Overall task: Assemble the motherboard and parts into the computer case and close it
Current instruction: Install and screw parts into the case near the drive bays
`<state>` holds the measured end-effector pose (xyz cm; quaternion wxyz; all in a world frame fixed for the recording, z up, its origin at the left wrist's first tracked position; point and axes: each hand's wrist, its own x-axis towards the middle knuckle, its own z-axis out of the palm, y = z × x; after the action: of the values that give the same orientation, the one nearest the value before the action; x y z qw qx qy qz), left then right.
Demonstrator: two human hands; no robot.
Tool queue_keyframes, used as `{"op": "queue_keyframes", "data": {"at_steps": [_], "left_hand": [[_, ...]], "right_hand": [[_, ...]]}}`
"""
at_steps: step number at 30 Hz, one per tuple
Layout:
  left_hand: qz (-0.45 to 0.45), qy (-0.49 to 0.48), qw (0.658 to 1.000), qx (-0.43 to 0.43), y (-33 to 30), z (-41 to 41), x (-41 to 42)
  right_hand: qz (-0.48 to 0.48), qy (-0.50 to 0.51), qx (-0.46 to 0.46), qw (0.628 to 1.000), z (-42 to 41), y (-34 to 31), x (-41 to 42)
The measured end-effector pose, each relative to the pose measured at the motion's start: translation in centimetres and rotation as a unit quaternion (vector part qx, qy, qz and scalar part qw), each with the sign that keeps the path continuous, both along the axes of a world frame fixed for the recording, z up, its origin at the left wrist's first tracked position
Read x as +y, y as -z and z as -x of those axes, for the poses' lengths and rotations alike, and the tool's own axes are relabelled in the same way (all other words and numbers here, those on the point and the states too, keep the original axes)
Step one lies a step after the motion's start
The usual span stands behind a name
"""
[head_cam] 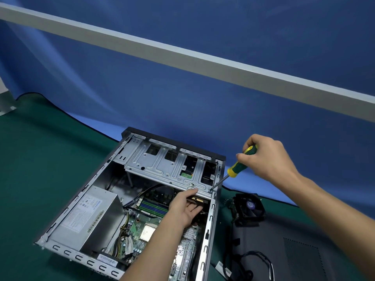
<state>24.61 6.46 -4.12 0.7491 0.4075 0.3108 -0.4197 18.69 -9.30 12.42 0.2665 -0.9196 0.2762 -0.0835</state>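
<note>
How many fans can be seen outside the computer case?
1. A black fan lies on the green mat, to the right of the open case, beyond the dark side panel. Others may be hidden out of view.

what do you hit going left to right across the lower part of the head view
power supply → motherboard → left hand → screwdriver → cooler fan → right hand, gripping the screwdriver handle
</note>
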Motion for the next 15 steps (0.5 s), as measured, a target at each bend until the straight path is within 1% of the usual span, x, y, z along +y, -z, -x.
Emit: {"op": "queue_keyframes", "data": {"at_steps": [8, 15], "left_hand": [[-0.025, 0.022, 0.999, -0.011, 0.2, -0.8, 0.0], [-0.028, 0.018, 0.999, -0.016, 0.2, -0.7, 0.1]], "right_hand": [[0.028, -0.011, 0.017, 0.999, -0.8, 0.1, 0.3], [0.066, -0.021, 0.040, 0.997, -1.3, -0.3, 0.8]]}}
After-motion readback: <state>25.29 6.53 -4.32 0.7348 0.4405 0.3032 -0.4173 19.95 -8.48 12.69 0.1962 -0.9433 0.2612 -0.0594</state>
